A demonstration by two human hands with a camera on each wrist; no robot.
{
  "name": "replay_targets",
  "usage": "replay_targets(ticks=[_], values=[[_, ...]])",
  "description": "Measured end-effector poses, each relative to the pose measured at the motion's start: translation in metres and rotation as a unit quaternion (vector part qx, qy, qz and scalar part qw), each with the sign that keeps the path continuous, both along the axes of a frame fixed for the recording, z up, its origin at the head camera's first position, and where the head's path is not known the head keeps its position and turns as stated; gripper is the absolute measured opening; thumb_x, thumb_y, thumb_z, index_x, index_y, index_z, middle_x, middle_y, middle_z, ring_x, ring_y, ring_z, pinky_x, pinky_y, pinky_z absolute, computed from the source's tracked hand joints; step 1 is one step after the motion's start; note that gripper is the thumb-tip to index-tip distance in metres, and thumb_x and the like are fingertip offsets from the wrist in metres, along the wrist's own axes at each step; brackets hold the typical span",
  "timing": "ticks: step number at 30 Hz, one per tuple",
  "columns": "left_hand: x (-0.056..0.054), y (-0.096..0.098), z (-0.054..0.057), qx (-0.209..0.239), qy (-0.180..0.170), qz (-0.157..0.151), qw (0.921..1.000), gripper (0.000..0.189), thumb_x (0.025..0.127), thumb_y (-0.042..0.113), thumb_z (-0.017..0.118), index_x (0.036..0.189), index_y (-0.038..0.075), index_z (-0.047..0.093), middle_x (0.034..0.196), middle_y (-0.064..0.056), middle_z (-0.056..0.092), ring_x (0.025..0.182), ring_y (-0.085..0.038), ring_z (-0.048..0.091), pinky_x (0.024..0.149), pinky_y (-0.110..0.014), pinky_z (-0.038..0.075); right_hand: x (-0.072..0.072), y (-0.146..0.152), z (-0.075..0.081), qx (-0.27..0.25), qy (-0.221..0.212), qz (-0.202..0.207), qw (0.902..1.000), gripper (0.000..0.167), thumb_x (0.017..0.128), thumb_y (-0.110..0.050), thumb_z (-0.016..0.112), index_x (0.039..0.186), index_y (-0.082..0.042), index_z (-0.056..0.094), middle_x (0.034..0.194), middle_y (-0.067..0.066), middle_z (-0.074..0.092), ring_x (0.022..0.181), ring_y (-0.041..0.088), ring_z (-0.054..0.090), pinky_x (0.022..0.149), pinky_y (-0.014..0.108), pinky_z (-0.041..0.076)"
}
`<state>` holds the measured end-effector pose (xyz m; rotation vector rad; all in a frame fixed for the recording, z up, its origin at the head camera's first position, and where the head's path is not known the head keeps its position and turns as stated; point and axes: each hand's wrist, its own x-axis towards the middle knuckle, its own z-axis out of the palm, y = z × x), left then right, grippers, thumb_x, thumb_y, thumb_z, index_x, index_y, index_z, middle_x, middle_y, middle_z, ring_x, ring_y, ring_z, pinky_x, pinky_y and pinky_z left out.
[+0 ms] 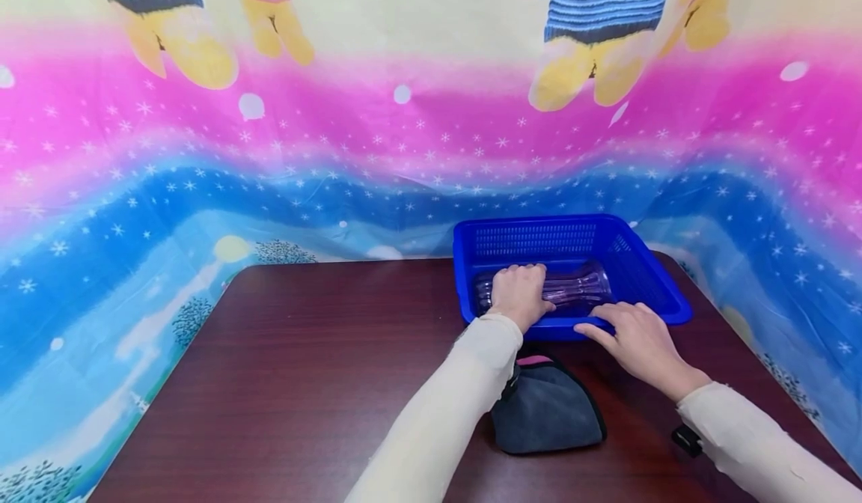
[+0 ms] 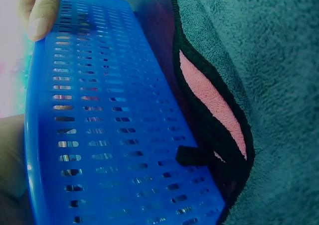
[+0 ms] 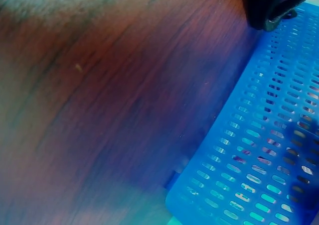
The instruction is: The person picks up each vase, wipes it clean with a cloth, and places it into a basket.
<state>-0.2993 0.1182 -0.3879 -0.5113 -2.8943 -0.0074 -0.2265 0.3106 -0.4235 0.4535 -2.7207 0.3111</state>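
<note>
A purple-tinted fluted glass vase [image 1: 575, 287] lies on its side in the blue plastic basket [image 1: 498, 227]. My left hand [image 1: 520, 293] reaches over the front rim and grips the vase from above, covering part of it. At the basket's front right, my right hand [image 1: 636, 342] holds the rim, with fingers over the inner side. Its thumb [image 2: 42, 21] presses the outside of the slotted wall in the left wrist view. Below my left wrist, a dark grey terry-cloth mitt-like piece [image 1: 548, 409] with black edging and pink lining lies before the basket.
The basket stands at the back right of the dark reddish-brown wooden table [image 1: 323, 353], near its far edge. Behind and along the sides hangs a printed cloth [image 1: 377, 136] with bears and snowflakes. Slotted basket wall [image 3: 259, 160] fills the right side of the right wrist view.
</note>
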Motion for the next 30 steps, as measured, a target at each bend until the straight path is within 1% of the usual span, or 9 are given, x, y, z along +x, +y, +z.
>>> replay_targets(ticks=[6, 11, 17, 22, 30], values=[[-0.0001, 0.0020, 0.0010, -0.006, -0.014, 0.008, 0.9999, 0.054, 0.076, 0.066, 0.078, 0.117, 0.032, 0.068, 0.111, 0.012, 0.076, 0.100, -0.011, 0.071, 0.080, -0.030, 0.060, -0.0013, -0.0012, 0.0018, 0.004, -0.008, 0.000, 1.0000, 0.046, 0.094, -0.046, 0.068, 0.110, -0.003, 0.076, 0.105, 0.018, 0.077, 0.099, 0.039, 0.069, 0.089, 0.059, 0.051], [0.0019, 0.0034, 0.0021, -0.010, -0.021, 0.006, 0.9997, 0.046, 0.078, 0.063, 0.078, 0.111, 0.032, 0.069, 0.109, 0.011, 0.077, 0.096, -0.012, 0.072, 0.077, -0.031, 0.060, -0.0016, -0.0016, 0.0023, 0.007, -0.012, 0.001, 0.9999, 0.047, 0.094, -0.046, 0.068, 0.110, -0.003, 0.076, 0.105, 0.018, 0.077, 0.098, 0.039, 0.070, 0.088, 0.058, 0.051], [0.0014, 0.0033, 0.0019, -0.007, -0.022, 0.006, 0.9997, 0.037, 0.080, 0.060, 0.078, 0.105, 0.033, 0.070, 0.104, 0.011, 0.078, 0.089, -0.011, 0.073, 0.070, -0.031, 0.060, -0.0011, -0.0016, 0.0035, 0.006, -0.015, 0.000, 0.9999, 0.047, 0.094, -0.046, 0.068, 0.110, -0.003, 0.076, 0.104, 0.018, 0.077, 0.098, 0.039, 0.070, 0.088, 0.058, 0.051], [0.0004, 0.0026, 0.0014, -0.003, -0.027, 0.008, 0.9996, 0.035, 0.082, 0.059, 0.077, 0.105, 0.033, 0.070, 0.103, 0.011, 0.078, 0.089, -0.010, 0.073, 0.068, -0.031, 0.061, -0.0011, -0.0019, 0.0040, 0.004, -0.015, -0.001, 0.9999, 0.046, 0.093, -0.046, 0.069, 0.110, -0.003, 0.076, 0.104, 0.018, 0.077, 0.098, 0.039, 0.070, 0.088, 0.058, 0.051], [0.0003, 0.0023, 0.0013, 0.001, -0.030, 0.011, 0.9995, 0.036, 0.083, 0.059, 0.075, 0.108, 0.033, 0.071, 0.103, 0.011, 0.078, 0.089, -0.010, 0.073, 0.070, -0.030, 0.061, -0.0012, -0.0019, 0.0046, 0.003, -0.016, -0.001, 0.9999, 0.046, 0.093, -0.046, 0.069, 0.110, -0.004, 0.076, 0.104, 0.017, 0.077, 0.097, 0.038, 0.070, 0.088, 0.058, 0.052]])
